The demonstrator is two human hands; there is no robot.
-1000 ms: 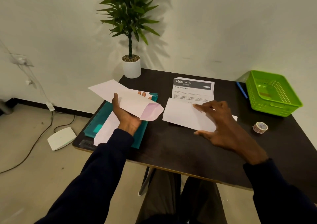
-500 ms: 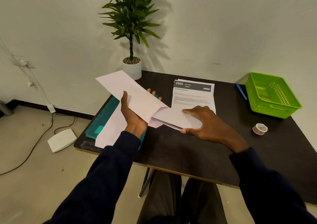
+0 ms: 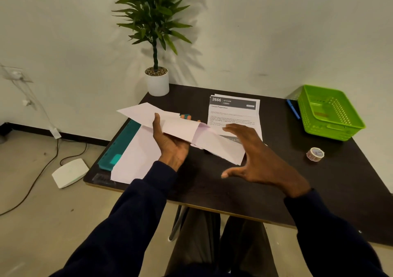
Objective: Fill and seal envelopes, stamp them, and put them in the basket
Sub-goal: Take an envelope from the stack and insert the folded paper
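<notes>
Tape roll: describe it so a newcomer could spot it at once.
Start at the dark table, then its far right corner, where the green basket sits. Nearer the person than the basket lies the tape roll, the only small round thing there, pale and patterned.

An office corner, judging by the dark desk, printed sheets and basket (potted plant behind).
</notes>
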